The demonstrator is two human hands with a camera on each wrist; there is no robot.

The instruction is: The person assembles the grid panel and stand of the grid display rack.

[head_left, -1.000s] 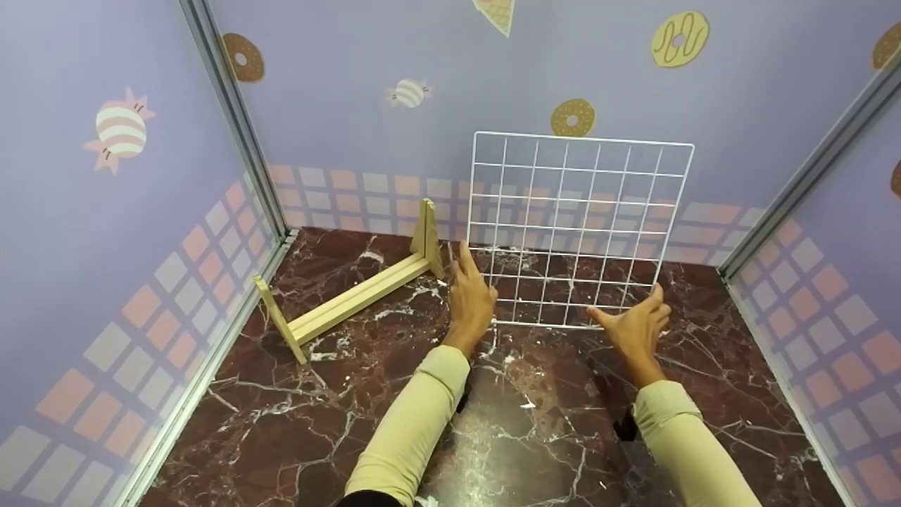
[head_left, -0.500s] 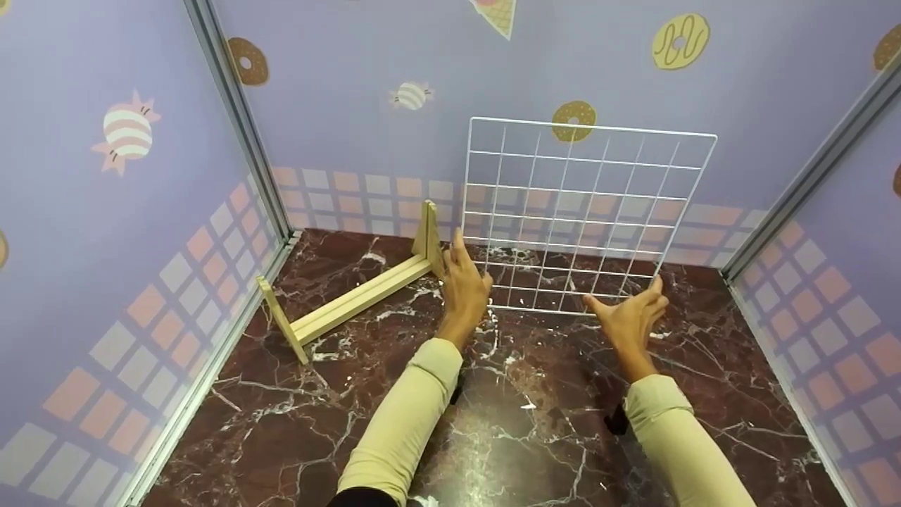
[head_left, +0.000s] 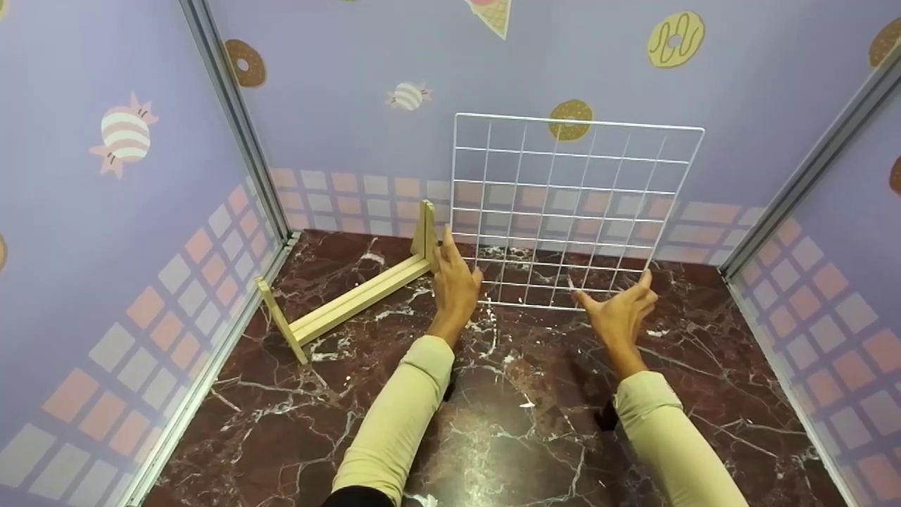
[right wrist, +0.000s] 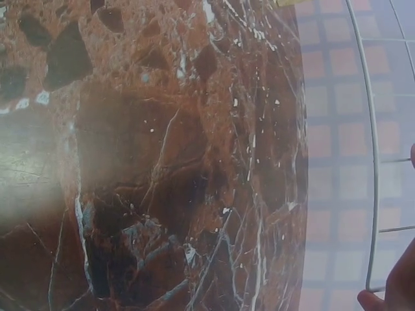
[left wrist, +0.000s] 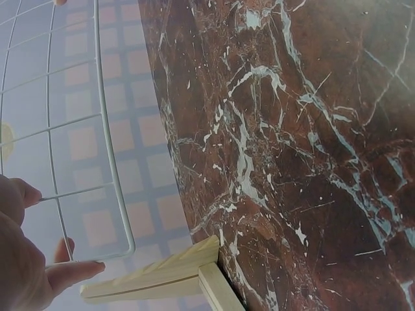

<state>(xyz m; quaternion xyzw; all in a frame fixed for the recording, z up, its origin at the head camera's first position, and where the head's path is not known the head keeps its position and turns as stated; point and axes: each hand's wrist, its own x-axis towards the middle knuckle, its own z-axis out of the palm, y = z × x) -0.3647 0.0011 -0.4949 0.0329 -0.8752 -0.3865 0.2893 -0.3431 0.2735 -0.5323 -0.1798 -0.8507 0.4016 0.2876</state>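
A white wire grid panel (head_left: 577, 122) stands nearly upright between my two hands in the head view. My left hand (head_left: 456, 287) grips its left edge low down, thumb toward the inside. Near the bottom right corner my right hand (head_left: 618, 311) holds the panel by its lower and right edges. In the left wrist view the panel's edge wire (left wrist: 107, 129) appears off the surface, with fingers around its corner. A wooden stand (head_left: 359, 298) with a grooved bar and two upright end pieces lies just left of my left hand, its far end close to my fingers.
Dark red marbled surface (head_left: 521, 436) spreads under everything. Purple walls (head_left: 338, 127) printed with sweets and tiles enclose it at the back and both sides. Grey metal posts (head_left: 236, 120) stand at the corners.
The grid panel has risen a little in view and its top has widened. Then it has shifted slightly left together with both hands, toward the wooden stand. The stand has not moved.
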